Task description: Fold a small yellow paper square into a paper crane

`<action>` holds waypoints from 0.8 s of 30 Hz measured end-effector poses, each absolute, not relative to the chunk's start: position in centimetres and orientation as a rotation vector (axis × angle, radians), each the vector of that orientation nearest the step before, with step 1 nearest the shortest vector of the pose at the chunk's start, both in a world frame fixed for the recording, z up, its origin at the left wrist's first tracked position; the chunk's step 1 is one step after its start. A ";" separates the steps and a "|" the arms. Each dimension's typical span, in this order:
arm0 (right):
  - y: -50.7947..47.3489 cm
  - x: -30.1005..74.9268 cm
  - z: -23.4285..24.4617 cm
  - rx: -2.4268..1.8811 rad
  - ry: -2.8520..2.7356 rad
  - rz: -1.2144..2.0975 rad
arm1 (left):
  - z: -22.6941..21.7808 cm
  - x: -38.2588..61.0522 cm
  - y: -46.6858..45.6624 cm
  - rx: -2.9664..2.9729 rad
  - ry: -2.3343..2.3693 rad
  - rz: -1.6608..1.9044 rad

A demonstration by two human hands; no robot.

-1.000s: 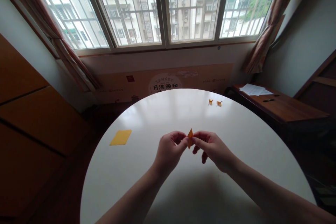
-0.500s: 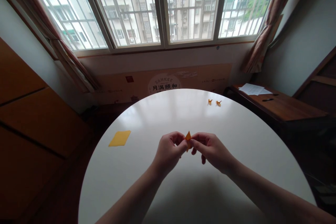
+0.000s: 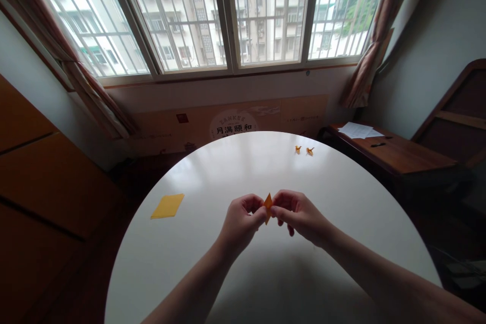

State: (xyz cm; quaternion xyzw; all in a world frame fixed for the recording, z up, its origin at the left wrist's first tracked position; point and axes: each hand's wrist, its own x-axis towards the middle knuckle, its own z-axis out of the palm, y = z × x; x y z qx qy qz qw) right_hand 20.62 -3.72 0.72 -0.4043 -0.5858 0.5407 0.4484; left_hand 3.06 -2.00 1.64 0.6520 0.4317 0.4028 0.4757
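Between my two hands is a small folded piece of orange paper (image 3: 268, 202), diamond-shaped with a point at top and bottom, held up over the white round table (image 3: 228, 172). My left hand (image 3: 245, 220) pinches its left side between thumb and fingers. The right side is pinched by my right hand (image 3: 298, 214), whose lower fingers curl loosely beneath. Parts of the paper are covered by both thumbs. On the table to the left lies a stack of yellow-orange square paper (image 3: 167, 206). Toward the far edge stand two small folded paper birds, a left one (image 3: 298, 150) and a right one (image 3: 310, 152).
Right of the table, a low wooden table (image 3: 402, 154) bears white sheets (image 3: 360, 130) and a dark pen-like object (image 3: 378, 145). Behind are a barred window (image 3: 266, 15) and tied curtains (image 3: 366, 71). A wooden cabinet (image 3: 45, 182) stands at left.
The view has shifted slightly, so the room and table sit a little further left. My hands keep their pinch, and a bit more of the folded paper shows between the thumbs.
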 end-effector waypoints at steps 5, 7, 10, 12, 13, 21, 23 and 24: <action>-3.2 20.6 0.3 -1.028 -1.493 1.331 | 1.2 3.0 -2.0 1.772 1.127 0.998; -3.3 20.6 0.3 -1.045 -1.506 1.332 | 1.2 3.1 -2.1 1.824 1.130 0.989; -3.5 20.4 0.7 -1.027 -1.503 1.340 | 1.5 3.2 -2.3 1.815 1.079 0.950; -3.6 20.4 0.9 -0.993 -1.496 1.359 | 1.7 3.3 -2.3 1.768 1.035 0.913; -3.7 20.4 1.0 -0.978 -1.498 1.366 | 1.9 3.3 -2.3 1.744 1.017 0.892; -3.5 20.8 0.8 -0.903 -1.549 1.323 | 2.0 3.3 -2.0 1.596 0.967 0.842; -3.3 21.1 0.7 -0.882 -1.564 1.327 | 1.9 3.3 -1.9 1.568 0.963 0.851; -3.2 21.2 0.6 -0.878 -1.569 1.330 | 1.9 3.3 -1.9 1.561 0.961 0.852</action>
